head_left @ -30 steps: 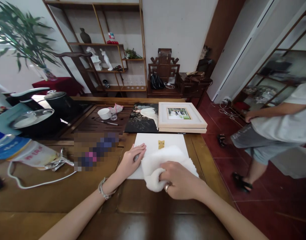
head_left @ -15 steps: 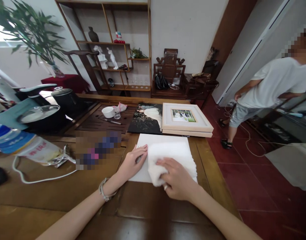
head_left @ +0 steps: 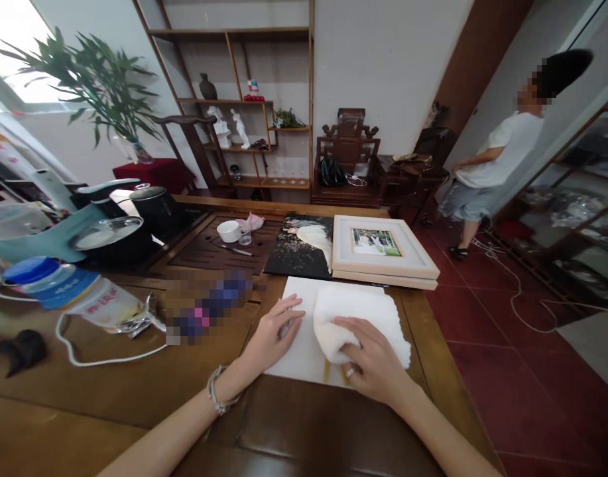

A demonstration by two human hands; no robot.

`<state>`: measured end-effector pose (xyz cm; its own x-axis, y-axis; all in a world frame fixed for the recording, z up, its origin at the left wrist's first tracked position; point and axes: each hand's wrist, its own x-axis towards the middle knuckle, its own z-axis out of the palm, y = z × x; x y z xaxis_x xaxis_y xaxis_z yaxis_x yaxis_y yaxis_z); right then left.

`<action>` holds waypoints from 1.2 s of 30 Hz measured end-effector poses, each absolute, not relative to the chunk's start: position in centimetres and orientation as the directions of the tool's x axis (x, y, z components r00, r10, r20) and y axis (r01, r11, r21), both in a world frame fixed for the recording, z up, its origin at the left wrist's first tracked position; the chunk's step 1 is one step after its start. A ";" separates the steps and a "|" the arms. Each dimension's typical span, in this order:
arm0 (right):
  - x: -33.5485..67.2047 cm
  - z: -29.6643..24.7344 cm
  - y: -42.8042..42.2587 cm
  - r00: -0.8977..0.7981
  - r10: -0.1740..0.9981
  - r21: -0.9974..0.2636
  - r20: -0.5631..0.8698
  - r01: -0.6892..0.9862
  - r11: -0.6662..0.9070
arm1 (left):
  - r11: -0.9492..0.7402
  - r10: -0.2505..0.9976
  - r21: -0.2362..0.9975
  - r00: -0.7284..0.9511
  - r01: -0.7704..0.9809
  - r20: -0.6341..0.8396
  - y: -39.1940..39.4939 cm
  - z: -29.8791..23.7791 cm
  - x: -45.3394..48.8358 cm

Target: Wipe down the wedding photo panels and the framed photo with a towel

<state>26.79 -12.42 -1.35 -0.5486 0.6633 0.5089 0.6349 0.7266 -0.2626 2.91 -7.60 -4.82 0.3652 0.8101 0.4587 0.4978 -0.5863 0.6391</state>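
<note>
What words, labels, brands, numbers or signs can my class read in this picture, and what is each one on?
None can be read with certainty.
Pinkish-red lettering on the white part of the package: too blurred.
Pale lettering on its blue band: too blurred.
Small box on the shelf: too small to read.
White panel and white cloth: no lettering visible.

The left forearm (head_left: 184, 424), bare, slants forward and inward to the left wrist (head_left: 229, 386). The left hand (head_left: 272, 334) lies palm down, its fingers stretched forward and the thumb a little apart from them. The right forearm (head_left: 440, 427), also bare, slants inward from the other side. The right hand (head_left: 376, 361) is bent in a grip, fingers curled and knuckles up. The 2 hands are apart.
</note>
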 end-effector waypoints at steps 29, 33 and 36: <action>29.2 -1.9 -9.9 -0.448 0.720 -0.165 0.530 0.778 0.606 | 0.037 0.999 0.995 0.027 0.095 -0.040 -7.5 -2.7 1.7; 29.7 -1.9 -9.7 -0.450 0.701 -0.148 0.554 0.775 0.614 | 0.199 0.980 0.970 0.026 -0.142 -0.197 -7.4 -1.7 1.5; 30.0 -1.6 -9.6 -0.440 0.681 -0.147 0.585 0.769 0.623 | 0.228 0.973 0.899 0.109 -0.373 -0.201 -7.7 -1.0 1.4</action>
